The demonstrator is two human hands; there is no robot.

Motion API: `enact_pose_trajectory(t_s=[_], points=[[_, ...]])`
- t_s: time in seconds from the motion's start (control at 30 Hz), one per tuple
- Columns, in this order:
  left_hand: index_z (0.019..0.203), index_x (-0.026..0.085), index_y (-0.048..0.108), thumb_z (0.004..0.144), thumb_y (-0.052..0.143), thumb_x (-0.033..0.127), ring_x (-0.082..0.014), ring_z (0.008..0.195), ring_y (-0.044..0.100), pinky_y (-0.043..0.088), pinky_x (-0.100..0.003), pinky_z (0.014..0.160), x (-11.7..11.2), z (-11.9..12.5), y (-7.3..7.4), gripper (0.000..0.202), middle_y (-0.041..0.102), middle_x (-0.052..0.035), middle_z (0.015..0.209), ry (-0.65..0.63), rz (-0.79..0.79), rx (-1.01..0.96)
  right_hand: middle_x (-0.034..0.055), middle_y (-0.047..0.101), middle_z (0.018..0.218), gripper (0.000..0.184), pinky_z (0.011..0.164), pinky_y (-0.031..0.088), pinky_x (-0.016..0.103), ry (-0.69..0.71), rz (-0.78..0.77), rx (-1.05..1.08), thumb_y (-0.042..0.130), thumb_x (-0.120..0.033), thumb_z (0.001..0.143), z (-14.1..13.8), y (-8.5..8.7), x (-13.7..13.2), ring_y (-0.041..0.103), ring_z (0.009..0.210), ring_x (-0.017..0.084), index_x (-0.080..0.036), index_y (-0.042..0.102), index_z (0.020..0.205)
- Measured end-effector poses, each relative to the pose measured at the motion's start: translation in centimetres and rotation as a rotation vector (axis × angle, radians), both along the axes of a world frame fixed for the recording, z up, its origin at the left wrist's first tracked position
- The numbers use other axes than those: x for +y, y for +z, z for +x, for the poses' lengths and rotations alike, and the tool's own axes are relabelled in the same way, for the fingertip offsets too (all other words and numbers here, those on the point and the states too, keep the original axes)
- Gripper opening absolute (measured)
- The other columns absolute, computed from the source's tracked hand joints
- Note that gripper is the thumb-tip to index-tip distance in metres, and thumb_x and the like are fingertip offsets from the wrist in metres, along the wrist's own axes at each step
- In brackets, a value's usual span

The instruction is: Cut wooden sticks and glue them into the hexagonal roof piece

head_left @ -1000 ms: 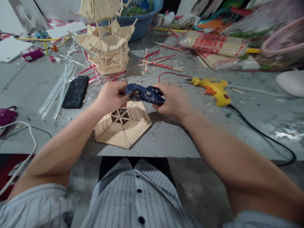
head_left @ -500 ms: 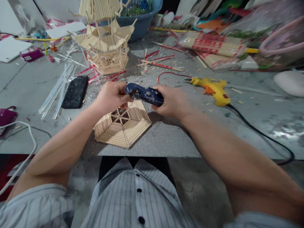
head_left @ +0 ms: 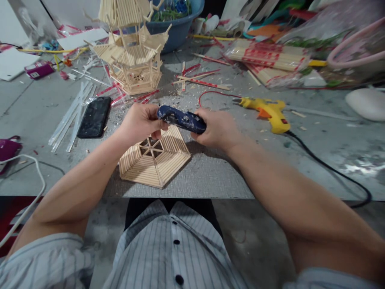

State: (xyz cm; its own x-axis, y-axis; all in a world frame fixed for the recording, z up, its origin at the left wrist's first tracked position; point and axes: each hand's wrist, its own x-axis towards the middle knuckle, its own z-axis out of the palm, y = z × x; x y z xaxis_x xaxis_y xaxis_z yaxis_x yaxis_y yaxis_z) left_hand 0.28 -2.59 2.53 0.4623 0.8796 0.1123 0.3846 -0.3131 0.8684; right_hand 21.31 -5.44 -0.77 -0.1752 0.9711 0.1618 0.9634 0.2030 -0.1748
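A dark blue hand tool with glue-stained handles (head_left: 181, 118) is held level just above a hexagonal roof piece made of thin wooden sticks (head_left: 155, 158). My right hand (head_left: 218, 129) is wrapped round the tool's handle end. My left hand (head_left: 138, 122) is closed at the tool's other end, fingers pinched near its tip; what they pinch is hidden. The hexagonal piece lies flat on a grey textured mat (head_left: 204, 176) at the near edge of the table.
A tall stick pagoda model (head_left: 132, 52) stands behind. A black phone (head_left: 94, 116) and clear glue sticks (head_left: 70, 116) lie left. A yellow glue gun (head_left: 269, 112) with a black cord lies right. Packs of sticks (head_left: 270, 56), a blue basin (head_left: 177, 20) and clutter fill the back.
Both hands and the blue tool stay almost where they were, drifting only slightly up and left in view. Nothing was picked up or let go.
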Motion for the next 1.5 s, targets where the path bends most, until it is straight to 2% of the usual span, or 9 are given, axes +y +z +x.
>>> enact_pose_trajectory(t_s=[0.17,0.27,0.37,0.47,0.63,0.83,0.97,1.13,1.5], points=[[0.067,0.015,0.059,0.073,0.068,0.019,-0.0064,0.04,0.056,0.045,-0.015,0.04,0.0,0.0,-0.1,0.012,0.058,0.0038,0.05,0.01,0.023,0.001,0.0062,0.066,0.079,0.031,0.061,0.042,0.037,-0.028,0.123,0.034,0.062,-0.035,0.071,0.2,-1.1,0.5,0.063,0.077,0.028,-0.025,0.06,0.1],[0.072,0.014,0.062,0.076,0.066,0.021,-0.007,0.043,0.058,0.045,-0.017,0.041,0.2,-0.1,-0.2,0.009,0.063,0.0009,0.057,0.021,0.05,-0.006,0.009,0.067,0.091,0.044,0.064,0.044,0.04,-0.016,0.182,0.091,0.062,-0.036,0.073,0.9,-1.5,1.1,0.063,0.084,0.031,-0.024,0.056,0.115],[0.073,0.014,0.064,0.078,0.062,0.016,-0.0068,0.044,0.057,0.044,-0.017,0.042,0.2,-0.1,-0.2,0.006,0.064,-0.0004,0.06,0.025,0.056,0.033,0.0119,0.065,0.101,0.054,0.07,0.046,0.043,0.003,0.152,0.107,0.062,-0.034,0.073,1.3,-1.3,1.4,0.062,0.093,0.033,-0.023,0.051,0.124],[0.066,0.015,0.063,0.078,0.058,0.013,-0.0058,0.042,0.055,0.042,-0.018,0.044,0.0,0.0,0.0,0.014,0.061,0.0017,0.054,0.043,0.054,0.088,0.0127,0.063,0.106,0.055,0.074,0.046,0.045,0.05,0.134,0.089,0.064,-0.031,0.071,1.3,-0.9,1.3,0.06,0.097,0.035,-0.022,0.052,0.123],[0.055,0.015,0.061,0.077,0.059,0.017,-0.0049,0.042,0.05,0.034,-0.017,0.043,0.0,-0.1,0.0,0.022,0.057,0.0031,0.045,0.071,0.171,0.237,0.012,0.063,0.106,0.052,0.078,0.045,0.045,0.104,0.143,0.067,0.065,-0.028,0.069,0.9,-0.8,1.0,0.059,0.096,0.033,-0.023,0.053,0.119],[0.055,0.015,0.06,0.078,0.058,0.021,-0.0048,0.042,0.048,0.031,-0.018,0.042,0.2,-0.2,-0.4,0.024,0.058,0.0024,0.046,0.076,0.224,0.218,0.0109,0.064,0.104,0.051,0.076,0.044,0.044,0.115,0.163,0.039,0.064,-0.028,0.068,0.9,-0.8,1.0,0.059,0.094,0.033,-0.023,0.053,0.118],[0.054,0.015,0.058,0.075,0.058,0.022,-0.0058,0.043,0.053,0.035,-0.017,0.043,0.2,-0.3,-0.5,0.022,0.059,0.0025,0.046,0.066,0.187,0.172,0.0104,0.065,0.104,0.051,0.076,0.044,0.043,0.119,0.159,0.047,0.063,-0.028,0.067,0.9,-0.7,0.9,0.06,0.093,0.032,-0.024,0.055,0.117],[0.057,0.016,0.056,0.07,0.056,0.015,-0.0076,0.047,0.059,0.043,-0.016,0.046,0.2,-0.3,-0.2,0.013,0.058,0.0043,0.047,0.005,0.094,0.092,0.0101,0.065,0.104,0.051,0.076,0.044,0.043,0.114,0.154,0.059,0.063,-0.029,0.067,0.8,-0.9,0.7,0.061,0.093,0.033,-0.024,0.055,0.117],[0.063,0.015,0.059,0.069,0.059,0.011,-0.0095,0.05,0.063,0.05,-0.018,0.051,0.1,-0.4,0.2,0.007,0.058,0.0045,0.048,-0.025,0.038,0.108,0.0098,0.067,0.102,0.046,0.074,0.045,0.043,0.134,0.107,0.08,0.063,-0.029,0.067,0.9,-0.9,0.8,0.062,0.093,0.032,-0.025,0.058,0.113]])
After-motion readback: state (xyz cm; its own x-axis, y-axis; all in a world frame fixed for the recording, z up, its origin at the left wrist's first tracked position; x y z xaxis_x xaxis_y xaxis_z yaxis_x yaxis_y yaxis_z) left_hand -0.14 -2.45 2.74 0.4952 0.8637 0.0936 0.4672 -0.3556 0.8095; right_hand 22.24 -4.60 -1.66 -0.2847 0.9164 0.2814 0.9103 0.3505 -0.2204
